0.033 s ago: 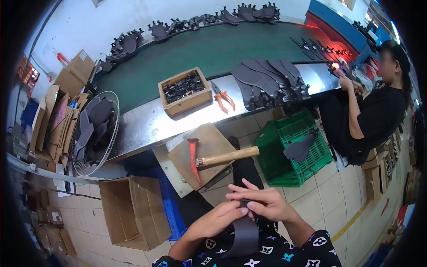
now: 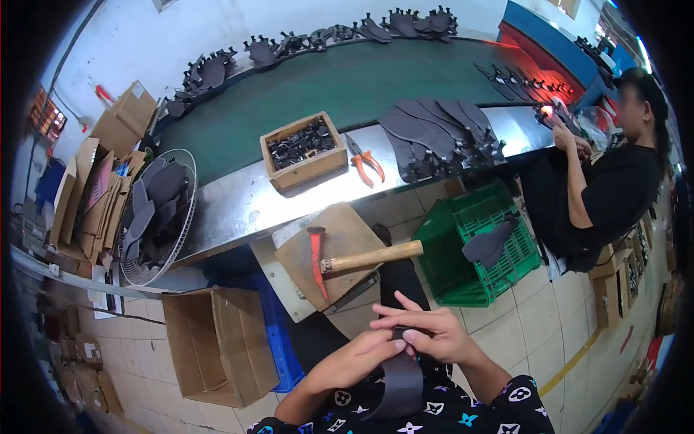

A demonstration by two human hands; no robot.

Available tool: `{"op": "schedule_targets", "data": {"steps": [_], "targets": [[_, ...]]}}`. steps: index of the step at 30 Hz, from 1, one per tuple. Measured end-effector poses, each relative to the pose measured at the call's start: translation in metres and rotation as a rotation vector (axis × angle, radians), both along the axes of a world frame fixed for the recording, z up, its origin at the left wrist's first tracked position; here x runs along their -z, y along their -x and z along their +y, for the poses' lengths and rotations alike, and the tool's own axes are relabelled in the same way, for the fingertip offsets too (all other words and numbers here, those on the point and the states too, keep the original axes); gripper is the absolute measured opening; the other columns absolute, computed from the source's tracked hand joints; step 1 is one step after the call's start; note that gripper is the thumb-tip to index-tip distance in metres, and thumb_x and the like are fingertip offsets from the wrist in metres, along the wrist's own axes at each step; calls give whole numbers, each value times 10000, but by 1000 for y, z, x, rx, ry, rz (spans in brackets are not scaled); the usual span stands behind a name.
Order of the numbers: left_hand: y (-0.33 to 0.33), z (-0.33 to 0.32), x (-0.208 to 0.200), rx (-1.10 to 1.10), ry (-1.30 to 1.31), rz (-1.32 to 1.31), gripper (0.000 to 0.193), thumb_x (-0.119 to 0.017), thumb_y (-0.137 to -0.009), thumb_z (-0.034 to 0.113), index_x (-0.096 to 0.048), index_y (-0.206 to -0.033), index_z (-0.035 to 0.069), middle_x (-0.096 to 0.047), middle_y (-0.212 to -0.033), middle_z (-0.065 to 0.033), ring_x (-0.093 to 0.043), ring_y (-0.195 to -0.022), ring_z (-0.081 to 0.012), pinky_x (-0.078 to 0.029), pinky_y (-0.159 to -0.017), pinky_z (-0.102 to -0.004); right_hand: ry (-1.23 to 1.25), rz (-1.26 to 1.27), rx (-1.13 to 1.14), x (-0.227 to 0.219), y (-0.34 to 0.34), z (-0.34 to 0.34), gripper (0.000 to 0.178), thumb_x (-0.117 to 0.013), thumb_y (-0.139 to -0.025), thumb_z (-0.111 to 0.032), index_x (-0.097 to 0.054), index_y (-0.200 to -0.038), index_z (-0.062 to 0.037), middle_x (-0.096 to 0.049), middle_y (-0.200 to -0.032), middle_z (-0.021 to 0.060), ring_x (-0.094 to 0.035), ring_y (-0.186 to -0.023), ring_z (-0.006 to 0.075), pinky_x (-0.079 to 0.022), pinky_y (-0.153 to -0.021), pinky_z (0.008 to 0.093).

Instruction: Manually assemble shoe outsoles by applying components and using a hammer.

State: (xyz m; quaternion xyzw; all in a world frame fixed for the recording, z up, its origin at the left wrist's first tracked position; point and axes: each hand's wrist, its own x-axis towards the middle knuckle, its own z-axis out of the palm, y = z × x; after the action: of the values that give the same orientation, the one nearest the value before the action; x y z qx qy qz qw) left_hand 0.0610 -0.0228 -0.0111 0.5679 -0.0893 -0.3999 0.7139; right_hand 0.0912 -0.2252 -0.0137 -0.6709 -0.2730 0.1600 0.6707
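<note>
Metal ledge (image 2: 231,217) runs along the near side of a green belt (image 2: 347,79); pale wall (image 2: 289,14) behind.

Hands: close together at the near centre, above the lap. Left hand (image 2: 361,358) is curled with its thumb on the narrow end of a dark piece (image 2: 403,383); right hand (image 2: 434,336) pinches the same end between thumb and fingers, its outer fingers fanned out to the left. The broad end curves down toward the patterned shirt (image 2: 463,416). Finger overlap hides most of the grip.

Progress: one piece in hand, handling apparently under way; whether its narrow end is finished cannot be told. Flat pieces (image 2: 426,130) lie overlapped on the ledge at right, knobbed ends near; knobbed pieces (image 2: 271,50) also line the far edge of the belt. Done or waiting: unclear for both lots.

Around: wooden box (image 2: 307,172) of small black parts, pliers (image 2: 370,170) just to its right. Wire basket (image 2: 194,195) with dark shapes at left; cardboard box (image 2: 246,347) at near left, blue crate (image 2: 285,354) beside it. Co-worker (image 2: 622,177) sits at far right, holding something near a bright glow.

In the way: hammer (image 2: 372,256) lies across the board (image 2: 296,253) beyond the hands, handle pointing right toward the green crate (image 2: 448,289).
</note>
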Motion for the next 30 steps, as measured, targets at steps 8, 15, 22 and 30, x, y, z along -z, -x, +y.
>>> {"op": "schedule_targets", "data": {"steps": [8,15,22,30], "targets": [[-3,0,0,39,-142,-251,330,-444,-1058,253,-577,-1091,-47,-608,-1040,-119,-551,-982,-188,-435,-881,-319,-72,96,-36,4,1,1,328,-570,-927,-91,-638,-1213,55,-707,-1170,128,-539,-1307,334,-188,-1205,528],[-25,7,4,63,-277,-251,270,-459,-1028,191,-586,-1092,-38,-598,-1141,-93,-546,-1030,-167,-439,-902,-306,-127,94,40,4,-13,11,284,-594,-975,-147,-655,-1201,14,-704,-1168,117,-562,-1282,295,-296,-1181,430],[-9,24,23,-396,328,235,714,-665,-895,239,-327,-1470,-16,-416,-1492,-173,-458,-1349,-249,-358,-1112,-383,75,-302,358,2,-62,-1,293,-613,-943,-41,-647,-1232,-8,-685,-1205,144,-590,-1243,297,-348,-1156,457],[-50,121,-22,-888,-322,-378,486,-747,-877,173,-536,-1274,-11,-593,-976,7,-527,-802,-53,-451,-727,-205,571,-577,586,-2,-214,-62,131,-579,-912,-85,-681,-976,-35,-696,-1070,205,-687,-963,368,-555,-829,423]]}}
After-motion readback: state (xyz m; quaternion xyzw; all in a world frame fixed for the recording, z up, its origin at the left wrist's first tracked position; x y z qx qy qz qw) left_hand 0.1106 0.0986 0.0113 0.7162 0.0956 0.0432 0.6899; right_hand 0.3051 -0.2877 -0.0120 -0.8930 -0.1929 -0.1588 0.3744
